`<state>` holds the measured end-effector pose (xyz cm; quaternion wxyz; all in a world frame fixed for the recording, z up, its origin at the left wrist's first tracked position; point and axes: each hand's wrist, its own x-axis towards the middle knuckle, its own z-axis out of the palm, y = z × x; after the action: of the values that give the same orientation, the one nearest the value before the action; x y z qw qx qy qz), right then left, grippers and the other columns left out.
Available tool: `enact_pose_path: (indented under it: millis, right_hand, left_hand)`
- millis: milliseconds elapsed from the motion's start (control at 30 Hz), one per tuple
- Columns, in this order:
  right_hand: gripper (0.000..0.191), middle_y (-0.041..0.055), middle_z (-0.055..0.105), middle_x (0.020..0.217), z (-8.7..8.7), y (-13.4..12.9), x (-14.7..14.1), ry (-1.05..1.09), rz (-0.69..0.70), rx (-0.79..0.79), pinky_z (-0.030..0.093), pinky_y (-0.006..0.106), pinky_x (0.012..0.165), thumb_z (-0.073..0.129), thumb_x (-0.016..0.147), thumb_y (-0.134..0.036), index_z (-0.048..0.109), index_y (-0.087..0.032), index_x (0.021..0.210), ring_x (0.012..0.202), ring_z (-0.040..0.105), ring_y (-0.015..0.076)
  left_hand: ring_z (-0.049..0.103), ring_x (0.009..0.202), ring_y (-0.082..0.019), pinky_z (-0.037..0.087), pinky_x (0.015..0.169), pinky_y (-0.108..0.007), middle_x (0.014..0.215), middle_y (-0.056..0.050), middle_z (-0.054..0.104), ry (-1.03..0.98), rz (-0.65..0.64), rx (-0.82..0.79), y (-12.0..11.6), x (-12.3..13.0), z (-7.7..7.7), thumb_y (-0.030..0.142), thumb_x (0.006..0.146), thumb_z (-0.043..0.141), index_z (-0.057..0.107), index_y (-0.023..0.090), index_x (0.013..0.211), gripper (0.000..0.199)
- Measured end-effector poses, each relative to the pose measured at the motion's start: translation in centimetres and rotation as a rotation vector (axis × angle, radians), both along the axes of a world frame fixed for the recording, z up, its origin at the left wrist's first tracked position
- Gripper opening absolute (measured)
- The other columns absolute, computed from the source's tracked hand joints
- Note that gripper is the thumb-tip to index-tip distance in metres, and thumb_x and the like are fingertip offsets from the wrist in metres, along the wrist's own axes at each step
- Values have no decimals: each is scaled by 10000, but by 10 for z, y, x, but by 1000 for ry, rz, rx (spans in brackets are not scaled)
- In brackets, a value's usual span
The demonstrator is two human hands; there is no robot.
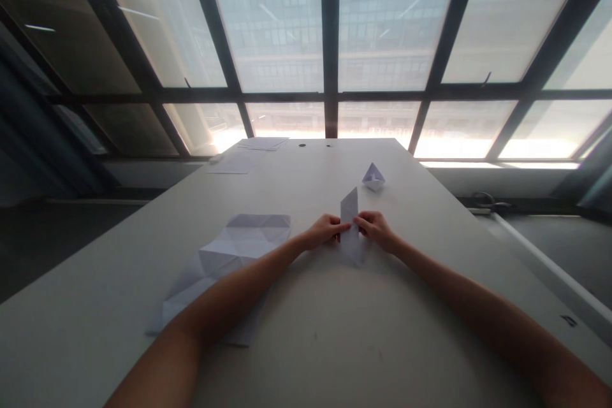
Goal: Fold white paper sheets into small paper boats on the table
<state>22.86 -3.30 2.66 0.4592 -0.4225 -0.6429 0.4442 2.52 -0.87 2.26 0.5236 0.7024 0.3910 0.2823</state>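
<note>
A folded piece of white paper (350, 206) with a slanted top edge stands upright over the table, between my two hands. My left hand (326, 230) pinches its left side, the thumb lying across the front. On the opposite edge my right hand (375, 228) grips it with closed fingers. The lower part of the paper hangs near the tabletop and looks blurred. Just beyond my right hand sits a small folded paper boat (373, 177). Creased, unfolded paper sheets (239, 242) lie to the left, partly covered by my left forearm.
Flat white sheets (234, 162) are at the far left of the white table (310, 344). Two small dark spots mark its far end. Large framed windows (282, 19) rise behind it. A white rail (549, 261) runs along the right, and a small dark mark (568, 320) lies near the right edge.
</note>
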Motion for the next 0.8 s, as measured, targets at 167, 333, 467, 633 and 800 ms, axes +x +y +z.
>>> enact_pose_path:
  millis: [167,333,467,633,800]
  right_hand:
    - [373,-37,468,482,-6,8,4,51,-113,52,266,248,469,616,801,-478,546,-185,582,474,386,104]
    - [354,-38,466,493,-11,15,7,113,-192,46,265,254,461,625,796,-465,540,-192,587,469,381,104]
    - [360,-38,455,486,-12,16,6,134,-215,37,255,253,452,632,791,-474,533,-197,585,465,370,103]
    - [371,-37,475,496,-13,17,6,167,-204,31,249,249,447,642,791,-498,551,-190,607,456,365,95]
    - [364,-22,525,507,-10,12,4,171,-51,-28,271,246,450,697,761,-476,580,-169,604,452,406,92]
  left_hand:
    - [488,479,-96,327,483,-221,607,-50,637,33,-68,-9,-5,0,5,660,754,680,683,101,690,563]
    - [517,508,-101,351,497,-217,642,-57,658,38,-115,-8,-7,1,10,644,781,661,687,108,695,543]
    - [514,509,-100,346,489,-210,652,-55,659,34,-115,-6,-7,0,10,623,783,664,697,108,741,518]
    - [477,485,-86,333,483,-201,620,-22,617,-13,-8,7,-6,0,5,619,798,634,660,122,710,505]
    - [475,503,-92,313,477,-203,648,-2,583,-140,116,-18,-2,2,-2,673,766,642,667,120,829,557]
